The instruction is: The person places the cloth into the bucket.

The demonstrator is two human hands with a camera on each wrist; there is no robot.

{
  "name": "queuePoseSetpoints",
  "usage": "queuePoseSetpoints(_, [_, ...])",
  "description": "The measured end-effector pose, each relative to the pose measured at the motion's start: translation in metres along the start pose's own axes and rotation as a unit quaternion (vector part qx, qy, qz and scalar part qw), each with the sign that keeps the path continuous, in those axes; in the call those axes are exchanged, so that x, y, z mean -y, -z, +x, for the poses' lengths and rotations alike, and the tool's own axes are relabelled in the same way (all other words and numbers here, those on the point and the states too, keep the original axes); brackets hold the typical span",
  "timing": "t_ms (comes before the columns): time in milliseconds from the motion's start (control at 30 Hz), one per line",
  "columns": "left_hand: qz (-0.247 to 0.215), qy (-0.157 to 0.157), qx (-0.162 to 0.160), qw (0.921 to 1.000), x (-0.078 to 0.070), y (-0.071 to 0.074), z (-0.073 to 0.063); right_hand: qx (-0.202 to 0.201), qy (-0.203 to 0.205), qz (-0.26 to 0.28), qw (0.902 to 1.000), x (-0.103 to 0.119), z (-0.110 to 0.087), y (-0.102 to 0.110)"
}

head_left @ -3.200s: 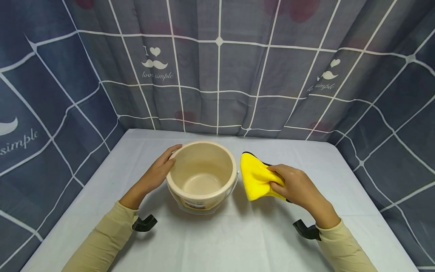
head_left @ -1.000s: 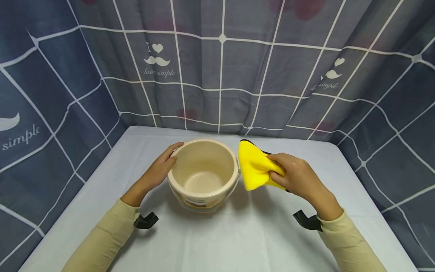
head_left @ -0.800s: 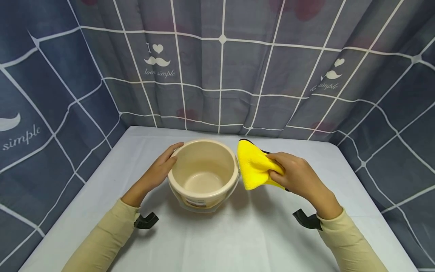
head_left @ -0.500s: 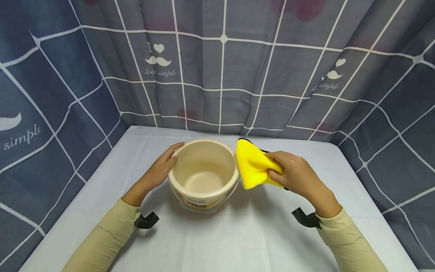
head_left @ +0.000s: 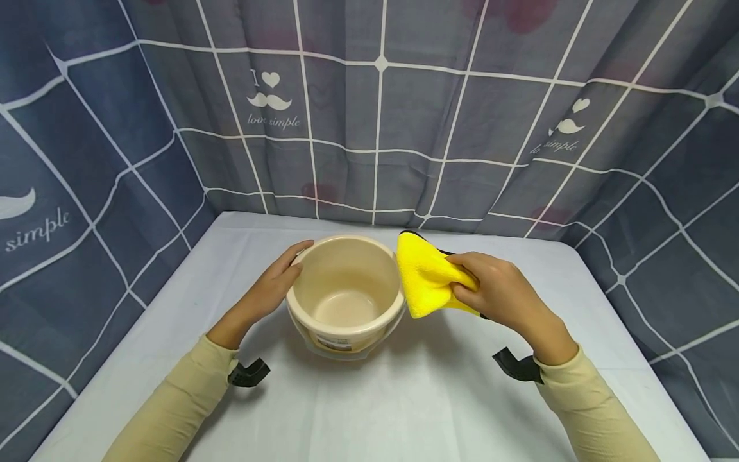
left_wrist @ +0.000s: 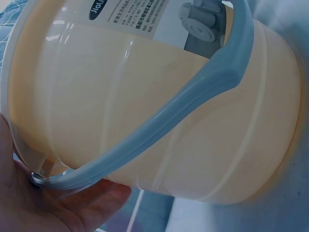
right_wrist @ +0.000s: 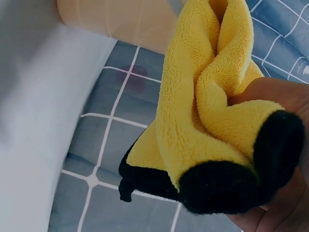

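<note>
A cream plastic bucket (head_left: 346, 308) stands upright on the table, its inside bare. My left hand (head_left: 271, 285) grips its left rim. In the left wrist view the fingers (left_wrist: 96, 200) lie along the bucket's side, by the joint of the lowered handle (left_wrist: 159, 123). My right hand (head_left: 502, 292) pinches a yellow cloth (head_left: 426, 276) with black edging, held in the air at the bucket's right rim, which it overlaps in the head view. The right wrist view shows the cloth (right_wrist: 203, 111) bunched in folds, with part of the right hand (right_wrist: 285, 96) hidden behind it.
A white-covered table (head_left: 369, 410) lies under the bucket. Dark blue-grey curtains (head_left: 416, 128) with white grid lines close off the back and both sides. A black wrist mount (head_left: 519, 367) sticks out below the right sleeve, another black mount (head_left: 249, 372) below the left.
My right hand has moved left and slightly away from me with the yellow cloth, from a gap beside the bucket to its right rim. The left hand keeps its hold on the bucket.
</note>
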State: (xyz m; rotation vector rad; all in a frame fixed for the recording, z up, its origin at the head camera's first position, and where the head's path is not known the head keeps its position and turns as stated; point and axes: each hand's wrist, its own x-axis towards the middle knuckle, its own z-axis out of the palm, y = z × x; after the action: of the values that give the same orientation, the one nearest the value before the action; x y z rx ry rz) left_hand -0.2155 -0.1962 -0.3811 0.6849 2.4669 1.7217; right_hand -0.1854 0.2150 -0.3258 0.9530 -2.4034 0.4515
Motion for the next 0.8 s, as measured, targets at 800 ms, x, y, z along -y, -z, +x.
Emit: queuePoseSetpoints(800, [0.001, -0.001, 0.000, 1.0000, 0.000, -0.001, 0.000, 0.007, 0.006, 0.008, 0.9999, 0.009, 0.015, 0.004])
